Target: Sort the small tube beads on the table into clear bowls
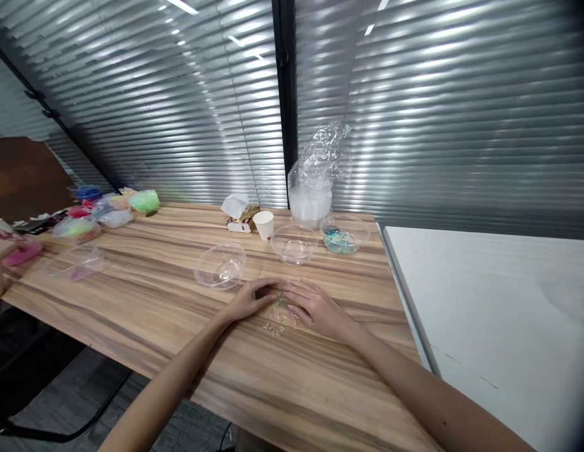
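My left hand (250,299) rests on the wooden table with its fingers stretched out and the thumb apart. Facing it, my right hand (316,309) lies low over the tabletop, fingers extended, its fingertips close to those of the left. Between and just in front of the two palms is a loose scatter of tiny pale yellow-green, stick-like pieces (275,323). A clear plastic bowl (220,269) stands beyond my left hand, and a second clear bowl (294,246) is farther back. Bluish and yellowish small pieces (339,242) lie in a third clear bowl (362,233) at the back right.
At the back are a paper cup (264,226), a tissue pack (242,221) and stacked clear bowls (311,199) in a plastic bag. Another person's hand (0,246) is at far left near a pink item (23,252) and colourful packets (145,201). A white surface (499,301) adjoins the table's right edge.
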{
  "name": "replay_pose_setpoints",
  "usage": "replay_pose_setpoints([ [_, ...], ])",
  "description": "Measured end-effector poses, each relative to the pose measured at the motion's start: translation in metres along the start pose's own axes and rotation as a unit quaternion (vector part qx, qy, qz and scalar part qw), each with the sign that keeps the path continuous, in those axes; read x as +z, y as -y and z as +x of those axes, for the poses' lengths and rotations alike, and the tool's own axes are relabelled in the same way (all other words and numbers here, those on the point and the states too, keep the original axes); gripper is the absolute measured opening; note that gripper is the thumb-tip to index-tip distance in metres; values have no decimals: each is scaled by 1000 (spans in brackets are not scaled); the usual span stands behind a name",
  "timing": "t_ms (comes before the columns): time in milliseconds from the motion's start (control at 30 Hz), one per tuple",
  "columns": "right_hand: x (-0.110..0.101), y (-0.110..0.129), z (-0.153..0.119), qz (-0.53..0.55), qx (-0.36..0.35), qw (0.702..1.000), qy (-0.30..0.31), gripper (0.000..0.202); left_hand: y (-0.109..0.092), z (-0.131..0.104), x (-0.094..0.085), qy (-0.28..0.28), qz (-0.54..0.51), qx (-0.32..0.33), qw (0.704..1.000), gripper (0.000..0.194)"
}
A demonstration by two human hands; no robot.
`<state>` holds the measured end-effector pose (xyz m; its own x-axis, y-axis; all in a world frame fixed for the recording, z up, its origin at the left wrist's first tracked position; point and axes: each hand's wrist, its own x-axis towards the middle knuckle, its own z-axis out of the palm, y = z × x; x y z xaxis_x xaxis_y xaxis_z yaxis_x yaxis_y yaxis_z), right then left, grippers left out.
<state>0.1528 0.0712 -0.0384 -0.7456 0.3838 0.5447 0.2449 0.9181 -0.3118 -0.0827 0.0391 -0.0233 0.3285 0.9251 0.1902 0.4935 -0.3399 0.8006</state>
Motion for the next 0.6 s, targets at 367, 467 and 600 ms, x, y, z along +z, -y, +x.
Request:
replay_pose_setpoints([
  [367,-4,7,2,60,-40,997,-22,24,-6,3,-6,106,20,58,993,58],
  [467,-6,9,3,63,-43,997,-17,24,-7,3,-5,105,29,52,993,52],
  [600,-3,9,1,69,-51,996,12,26,-11,3,-4,89,17,39,995,48],
])
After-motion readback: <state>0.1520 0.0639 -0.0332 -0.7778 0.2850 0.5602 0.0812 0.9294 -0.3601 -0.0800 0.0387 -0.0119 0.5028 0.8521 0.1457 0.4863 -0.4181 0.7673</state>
